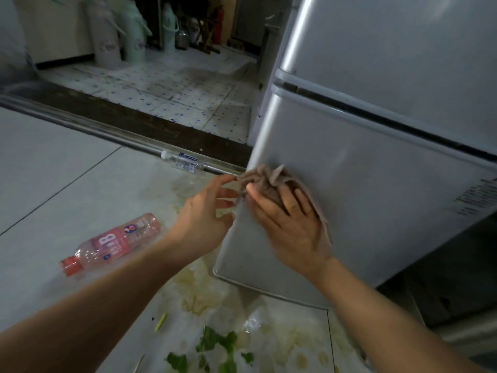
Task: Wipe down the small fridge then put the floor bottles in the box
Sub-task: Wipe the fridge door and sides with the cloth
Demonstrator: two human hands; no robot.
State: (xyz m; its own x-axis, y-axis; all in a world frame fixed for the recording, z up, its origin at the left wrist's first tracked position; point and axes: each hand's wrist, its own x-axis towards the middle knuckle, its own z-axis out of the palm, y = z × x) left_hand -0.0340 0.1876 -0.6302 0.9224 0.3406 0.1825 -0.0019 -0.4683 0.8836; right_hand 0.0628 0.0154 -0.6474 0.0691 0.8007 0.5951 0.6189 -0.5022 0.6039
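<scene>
A silver small fridge (376, 170) fills the right side, its lower door facing me. My right hand (290, 224) presses a crumpled grey-brown cloth (266, 181) flat against the lower door near its left edge. Just left of that edge, my left hand (207, 211) has its fingers spread and its fingertips touch the cloth's left corner. A pink bottle with a red cap (113, 243) lies on its side on the floor to the left. Further back, a clear bottle with a white cap (183, 161) lies along the metal door track.
Green leaves (215, 348) and pale vegetable scraps (199, 294) litter the wet tiles in front of the fridge. A metal door track (80, 121) crosses the floor. Beyond it, tall thermos flasks (107, 36) stand on a patterned floor.
</scene>
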